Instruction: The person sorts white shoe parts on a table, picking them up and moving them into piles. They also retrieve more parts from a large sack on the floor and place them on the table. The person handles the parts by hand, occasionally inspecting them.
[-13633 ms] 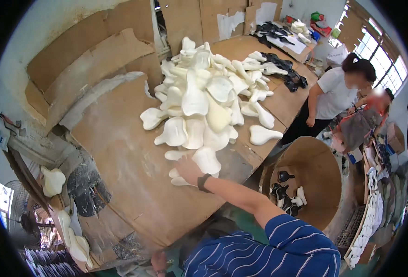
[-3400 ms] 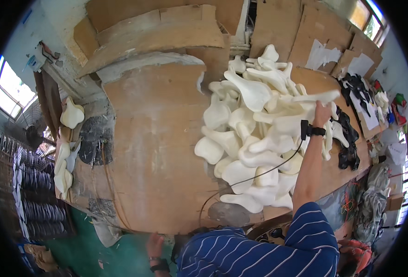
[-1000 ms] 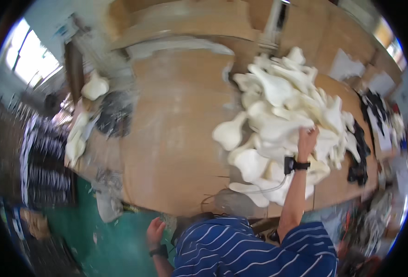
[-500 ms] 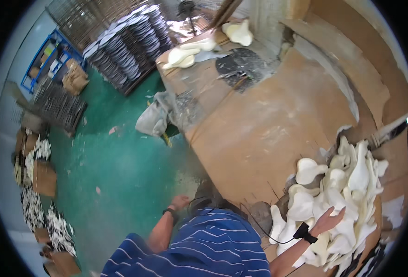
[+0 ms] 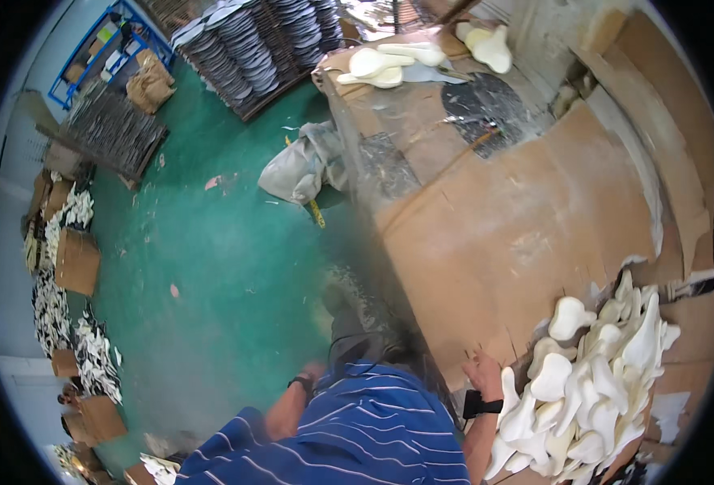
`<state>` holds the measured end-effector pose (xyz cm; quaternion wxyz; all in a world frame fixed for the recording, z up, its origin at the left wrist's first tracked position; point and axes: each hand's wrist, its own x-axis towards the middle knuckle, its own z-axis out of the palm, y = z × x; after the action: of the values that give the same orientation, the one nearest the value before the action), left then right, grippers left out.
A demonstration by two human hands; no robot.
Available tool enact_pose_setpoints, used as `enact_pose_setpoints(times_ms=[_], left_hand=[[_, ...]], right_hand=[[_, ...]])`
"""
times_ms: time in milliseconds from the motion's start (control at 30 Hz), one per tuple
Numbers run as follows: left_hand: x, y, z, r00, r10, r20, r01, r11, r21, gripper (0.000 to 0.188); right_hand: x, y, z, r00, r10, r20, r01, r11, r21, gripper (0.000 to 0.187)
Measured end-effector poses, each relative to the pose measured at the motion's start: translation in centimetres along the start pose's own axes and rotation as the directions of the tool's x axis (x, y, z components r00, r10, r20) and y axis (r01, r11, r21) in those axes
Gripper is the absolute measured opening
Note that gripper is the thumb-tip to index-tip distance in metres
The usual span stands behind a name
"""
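My right hand (image 5: 483,373) rests on the near edge of the cardboard-covered table (image 5: 494,226), fingers spread, holding nothing. It wears a black wrist device. Just to its right lies a big pile of cream-white, saddle-shaped foam pieces (image 5: 595,388); the hand is beside the nearest ones. My left hand (image 5: 309,377) hangs low by my hip over the green floor. It is blurred and partly hidden behind my striped blue shirt, with a dark band on the wrist.
A crumpled grey sack (image 5: 300,166) lies on the green floor by the table's far corner. More white pieces (image 5: 389,63) sit at the table's far end beside a black patch (image 5: 486,101). Racks of dark stacked parts (image 5: 244,36) and cardboard boxes (image 5: 76,260) line the left.
My right hand has come off the pile of white pieces and down to the table edge. The view has swung left, toward the floor and racks.
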<state>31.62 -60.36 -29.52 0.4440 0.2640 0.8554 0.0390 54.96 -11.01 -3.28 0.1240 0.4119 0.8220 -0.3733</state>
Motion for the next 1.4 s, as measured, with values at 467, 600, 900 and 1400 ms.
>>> enact_pose_setpoints(times_ms=[467, 600, 900, 1400], left_hand=[[3.0, -12.0, -19.2, 0.901, -0.424, 0.096, 0.309, 0.468, -0.828, 0.046], [0.7, -18.2, -23.1, 0.841, -0.535, -0.085, 0.267, 0.547, -0.794, 0.047], [-2.8, -22.2, -13.4, 0.766, -0.641, 0.053, 0.215, 0.178, -0.96, 0.03], [5.6, -20.5, -18.4, 0.946, -0.31, -0.101, 0.254, 0.894, -0.368, 0.029]], right_hand=[[18.6, -12.7, 12.1, 0.954, -0.262, -0.148, 0.18, 0.891, -0.418, 0.087], [25.2, -6.2, 16.0, 0.987, -0.162, 0.017, 0.118, 0.643, -0.757, 0.078], [28.2, -14.1, 15.8, 0.962, 0.268, 0.061, -0.12, 0.608, -0.785, 0.087], [30.6, -28.0, 10.3, 0.984, 0.126, 0.128, 0.02, 0.631, -0.776, 0.047]])
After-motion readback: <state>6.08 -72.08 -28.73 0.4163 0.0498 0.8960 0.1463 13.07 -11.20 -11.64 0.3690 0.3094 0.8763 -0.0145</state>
